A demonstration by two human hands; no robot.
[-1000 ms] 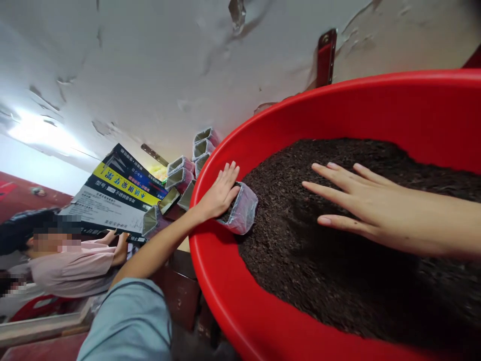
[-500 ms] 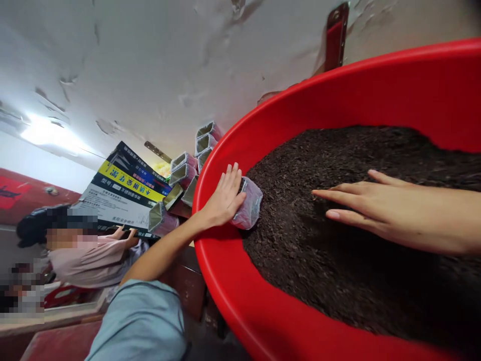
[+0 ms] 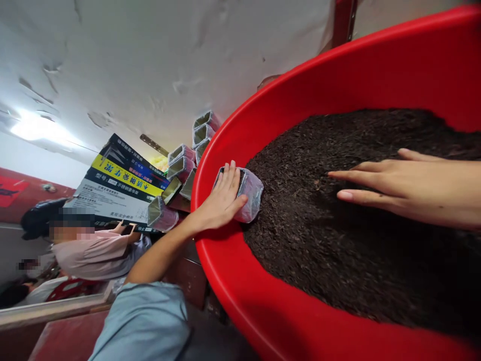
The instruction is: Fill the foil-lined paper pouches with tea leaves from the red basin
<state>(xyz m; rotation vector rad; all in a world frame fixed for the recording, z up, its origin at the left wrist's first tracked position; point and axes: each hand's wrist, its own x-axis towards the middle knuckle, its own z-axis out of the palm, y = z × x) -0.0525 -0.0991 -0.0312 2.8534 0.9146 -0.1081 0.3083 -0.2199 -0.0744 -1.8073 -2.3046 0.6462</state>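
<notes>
My left hand lies across the mouth of a square canister wrapped in clear plastic, fingers stretched out and thumb against its side. The canister rests inside a big red tub, its base against a dark, loose, shredded material that looks like tea leaves or soil. How full the canister is stays hidden under my fingers. Over the dark material my right hand is stretched flat, fingers extended and slightly apart, holding nothing.
Several similar wrapped canisters stand beyond the tub's left rim. A printed cardboard box is beside them. At the far left another person in a pink top holds something dark. A pale peeling wall rises behind.
My right hand has drawn back to the right across the dark material. My left hand has shifted slightly further over the canister's mouth. The view has moved a little.
</notes>
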